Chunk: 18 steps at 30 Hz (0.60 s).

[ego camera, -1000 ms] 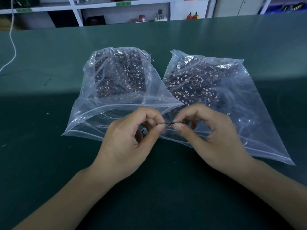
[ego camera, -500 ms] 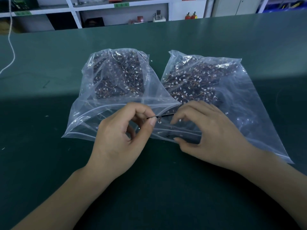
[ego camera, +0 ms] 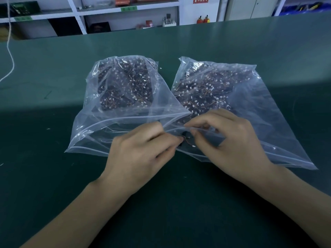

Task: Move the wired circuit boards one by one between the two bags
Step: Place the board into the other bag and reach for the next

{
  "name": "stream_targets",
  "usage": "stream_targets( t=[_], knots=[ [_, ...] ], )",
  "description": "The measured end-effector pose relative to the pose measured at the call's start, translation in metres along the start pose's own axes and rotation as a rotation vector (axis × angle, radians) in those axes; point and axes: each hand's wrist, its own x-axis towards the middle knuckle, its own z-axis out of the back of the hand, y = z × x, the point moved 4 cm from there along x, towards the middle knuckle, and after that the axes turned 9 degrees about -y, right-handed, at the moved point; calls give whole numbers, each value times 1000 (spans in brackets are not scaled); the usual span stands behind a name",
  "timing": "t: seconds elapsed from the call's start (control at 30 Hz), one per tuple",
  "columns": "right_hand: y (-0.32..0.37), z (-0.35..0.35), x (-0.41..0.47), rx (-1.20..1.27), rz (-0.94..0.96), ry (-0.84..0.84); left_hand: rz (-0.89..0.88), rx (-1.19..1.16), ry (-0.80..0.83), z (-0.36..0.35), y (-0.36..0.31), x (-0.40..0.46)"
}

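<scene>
Two clear zip bags lie side by side on the green table, each holding a dark heap of wired circuit boards with white connectors. The left bag (ego camera: 100,133) has its mouth toward me; the right bag (ego camera: 268,111) lies angled beside it. Between their near edges sits one small wired circuit board (ego camera: 185,139). My left hand (ego camera: 141,153) pinches its left side with thumb and forefinger. My right hand (ego camera: 231,138) pinches its right side, fingers resting on the right bag's mouth.
The green table (ego camera: 53,185) stretches far back. A white cord (ego camera: 9,56) hangs at the far left. Shelves with boxes and small items (ego camera: 125,17) stand behind the table's far edge.
Both hands have moved forward and lower with the board, from above the table in front of the bags to the bags' mouths. The board now looks tilted rather than edge-on.
</scene>
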Motion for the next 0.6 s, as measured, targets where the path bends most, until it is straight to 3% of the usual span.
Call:
stream_targets(
  t=[0.17, 0.27, 0.37, 0.6],
  knots=[
    [2, -3, -1, 1, -36, 61, -8, 102, 235, -11, -4, -2],
    [5, -8, -4, -46, -48, 139, 141, -37, 153, -3, 1, -4],
    [7, -12, -7, -87, -67, 199, 281, 46, 108, 5, 18, -6],
    [8, -16, -9, -110, -98, 241, 456, 250, 275, -2, 54, 0]
  ],
)
